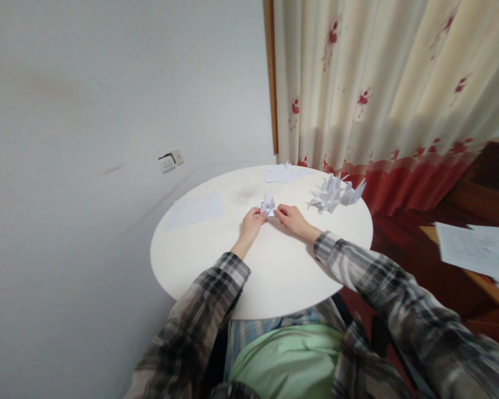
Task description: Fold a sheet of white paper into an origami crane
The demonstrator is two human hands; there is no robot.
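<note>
Between my two hands, over the middle of the round white table (199,249), is a small folded white paper crane (268,204) with its points upward. My left hand (251,224) pinches its lower left side. On the opposite side, the fingers of my right hand (291,217) are closed on its lower right corner. Further right lies a cluster of folded white paper cranes (330,194), apart from my hands. The fingertips partly hide the lower edges of the held piece.
Flat white paper sheets (196,210) lie at the table's left, and more paper pieces (285,174) at its far edge. A wall with a socket (166,163) borders the left. A flowered curtain (382,111) hangs behind. Papers (474,249) rest on wooden furniture at right.
</note>
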